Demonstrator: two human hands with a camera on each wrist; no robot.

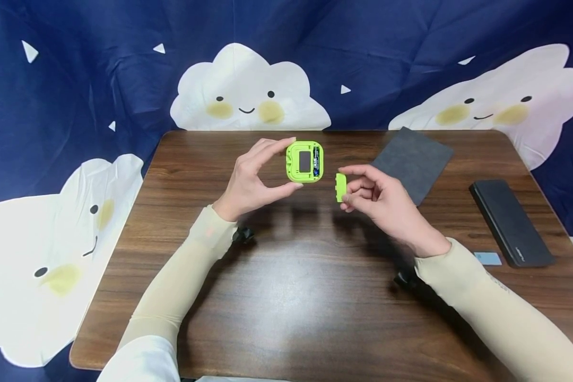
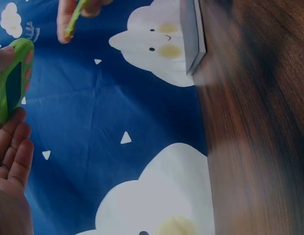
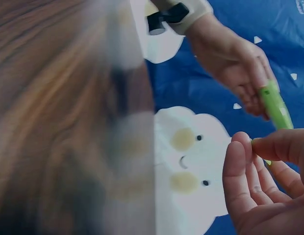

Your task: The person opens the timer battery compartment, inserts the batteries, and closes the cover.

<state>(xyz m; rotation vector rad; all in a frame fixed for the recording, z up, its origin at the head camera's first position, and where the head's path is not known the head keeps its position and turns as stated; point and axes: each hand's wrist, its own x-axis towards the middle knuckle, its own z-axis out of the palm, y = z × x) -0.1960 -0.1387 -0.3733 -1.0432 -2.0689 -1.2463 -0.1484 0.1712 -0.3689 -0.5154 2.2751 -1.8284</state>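
Between its thumb and fingers, my left hand [image 1: 253,178] holds a small square green digital timer [image 1: 291,172] by its upper and lower edges, above the table. The timer's back faces the head camera, showing an uncovered battery slot with a blue battery [image 1: 317,162] in it. On the front, a dark screen [image 2: 13,85] and pinkish buttons appear in the left wrist view. My right hand [image 1: 382,199] pinches a narrow green battery cover [image 1: 341,188] just right of the timer, apart from it. In the right wrist view, fingers mostly hide the cover.
On the brown wooden table [image 1: 277,297], a dark grey sheet [image 1: 413,162] lies behind my right hand. Farther right are a black oblong case [image 1: 512,223] and a small light-blue card [image 1: 488,258]. A blue cloth [image 1: 363,37] with clouds hangs behind the table.
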